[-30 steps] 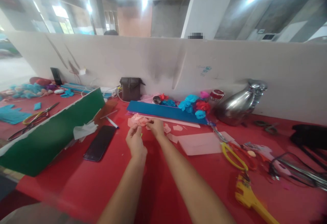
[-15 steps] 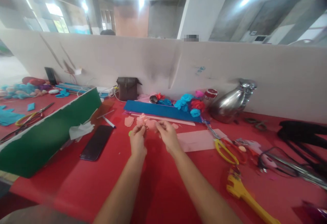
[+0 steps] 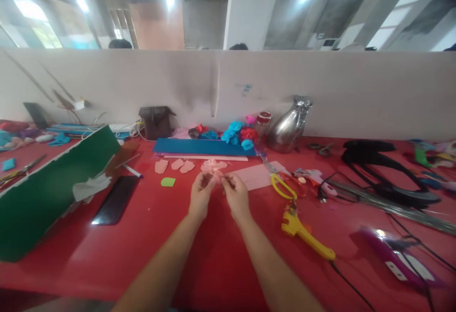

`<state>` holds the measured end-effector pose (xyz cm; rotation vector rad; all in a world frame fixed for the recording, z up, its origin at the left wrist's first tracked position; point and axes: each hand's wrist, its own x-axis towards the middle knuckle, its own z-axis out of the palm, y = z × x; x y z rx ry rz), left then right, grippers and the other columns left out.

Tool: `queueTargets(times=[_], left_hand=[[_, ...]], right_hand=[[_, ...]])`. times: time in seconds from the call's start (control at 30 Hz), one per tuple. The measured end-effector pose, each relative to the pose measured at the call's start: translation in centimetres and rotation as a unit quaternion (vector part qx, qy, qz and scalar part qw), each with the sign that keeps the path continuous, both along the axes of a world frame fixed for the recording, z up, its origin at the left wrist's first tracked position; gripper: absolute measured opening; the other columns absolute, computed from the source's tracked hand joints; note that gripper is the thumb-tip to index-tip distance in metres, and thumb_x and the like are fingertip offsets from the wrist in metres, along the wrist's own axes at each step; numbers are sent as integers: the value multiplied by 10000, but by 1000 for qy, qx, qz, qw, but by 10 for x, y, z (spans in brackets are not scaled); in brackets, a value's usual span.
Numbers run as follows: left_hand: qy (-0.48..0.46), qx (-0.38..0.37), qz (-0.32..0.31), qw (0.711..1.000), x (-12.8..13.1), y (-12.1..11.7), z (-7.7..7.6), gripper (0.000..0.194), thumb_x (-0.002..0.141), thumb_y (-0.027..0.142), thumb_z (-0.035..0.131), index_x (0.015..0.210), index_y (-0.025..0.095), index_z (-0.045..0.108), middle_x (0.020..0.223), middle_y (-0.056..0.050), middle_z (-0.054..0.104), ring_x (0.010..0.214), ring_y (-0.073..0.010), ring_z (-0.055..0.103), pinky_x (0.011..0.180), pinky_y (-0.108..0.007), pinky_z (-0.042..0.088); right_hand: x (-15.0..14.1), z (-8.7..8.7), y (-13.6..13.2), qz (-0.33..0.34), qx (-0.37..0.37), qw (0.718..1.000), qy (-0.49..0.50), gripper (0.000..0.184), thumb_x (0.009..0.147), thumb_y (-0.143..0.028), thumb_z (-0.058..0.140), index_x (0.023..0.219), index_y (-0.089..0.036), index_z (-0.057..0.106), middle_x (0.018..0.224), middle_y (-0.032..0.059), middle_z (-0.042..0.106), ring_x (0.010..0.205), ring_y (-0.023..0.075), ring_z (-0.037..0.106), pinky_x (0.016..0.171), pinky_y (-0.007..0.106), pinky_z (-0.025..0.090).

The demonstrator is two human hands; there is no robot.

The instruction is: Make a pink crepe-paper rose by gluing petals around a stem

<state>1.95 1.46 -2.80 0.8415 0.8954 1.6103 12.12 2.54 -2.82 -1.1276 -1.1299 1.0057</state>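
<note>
Over the red table (image 3: 199, 260), my left hand (image 3: 200, 194) and my right hand (image 3: 235, 194) meet fingertip to fingertip. Both pinch a small pink felt piece (image 3: 218, 174) between them. Just beyond the hands lie several loose pink felt petals (image 3: 178, 165) and a pink petal cluster (image 3: 213, 164). A small green felt piece (image 3: 167, 182) lies left of my left hand. A pink felt sheet (image 3: 257, 177) lies right of the hands.
A green felt roll (image 3: 46, 188) and a black phone (image 3: 115, 199) lie left. Blue felt (image 3: 203, 146), felt flowers (image 3: 239, 134), a brown pouch (image 3: 155, 122) and a steel jug (image 3: 289, 127) stand by the wall. Yellow scissors (image 3: 281, 186), a yellow glue gun (image 3: 306, 236) and cables (image 3: 384, 193) lie right.
The view has swung right and the hands now sit nearer me. They lifted off the petal pile, drew together, and now pinch one small pink piece.
</note>
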Motion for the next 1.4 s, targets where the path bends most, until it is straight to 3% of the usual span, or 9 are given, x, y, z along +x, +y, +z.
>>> queueTargets(times=[0.17, 0.43, 0.77, 1.0, 1.2, 1.3, 1.4], left_hand=[[8, -17, 29, 999, 2, 1, 3, 281, 621, 289, 735, 827, 153, 601, 785, -13, 615, 719, -115, 562, 740, -260, 429], [22, -79, 57, 995, -4, 7, 16, 223, 525, 252, 766, 623, 123, 614, 545, 31, 546, 524, -73, 474, 551, -210, 365], [61, -133, 50, 988, -22, 6, 1, 334, 501, 353, 779, 713, 118, 673, 482, 68, 456, 424, -26, 289, 436, -197, 214], [107, -175, 14, 979, -32, 17, -7, 343, 432, 344, 815, 626, 107, 659, 450, 50, 457, 392, -27, 282, 417, -200, 197], [129, -114, 40, 984, -16, 13, -9, 303, 593, 353, 739, 810, 155, 667, 711, 4, 582, 557, -73, 454, 554, -206, 353], [158, -57, 69, 983, -15, 8, -10, 237, 699, 379, 651, 783, 157, 662, 756, -6, 543, 559, -79, 433, 547, -215, 349], [167, -38, 64, 983, -16, 5, -9, 217, 720, 368, 632, 677, 156, 648, 724, -4, 501, 564, -90, 421, 532, -219, 334]], right_hand=[[2, -7, -2, 2, 11, 1000, 12, 217, 710, -372, 657, 810, -187, 603, 769, 31, 678, 726, 177, 628, 697, 298, 472], [-11, 6, -1, -1, -24, 993, 114, 219, 629, -308, 716, 781, -191, 610, 721, 4, 681, 701, 161, 632, 675, 278, 468], [-1, -5, 0, -19, -67, 987, 143, 207, 613, -342, 693, 715, -174, 627, 531, -35, 572, 464, 95, 494, 421, 207, 312], [12, -4, 0, -56, -60, 985, 154, 270, 638, -388, 686, 778, -198, 555, 526, -64, 540, 455, 79, 483, 431, 189, 330], [7, 1, -5, -39, -48, 990, 130, 326, 611, -350, 713, 862, -182, 590, 644, -16, 621, 551, 122, 565, 464, 217, 364], [8, 2, -6, -23, -41, 991, 123, 283, 601, -348, 719, 800, -179, 608, 646, -8, 627, 586, 134, 574, 515, 237, 394], [8, 2, -6, -7, -38, 992, 123, 252, 597, -364, 723, 733, -178, 621, 609, -15, 603, 560, 127, 549, 521, 245, 394]])
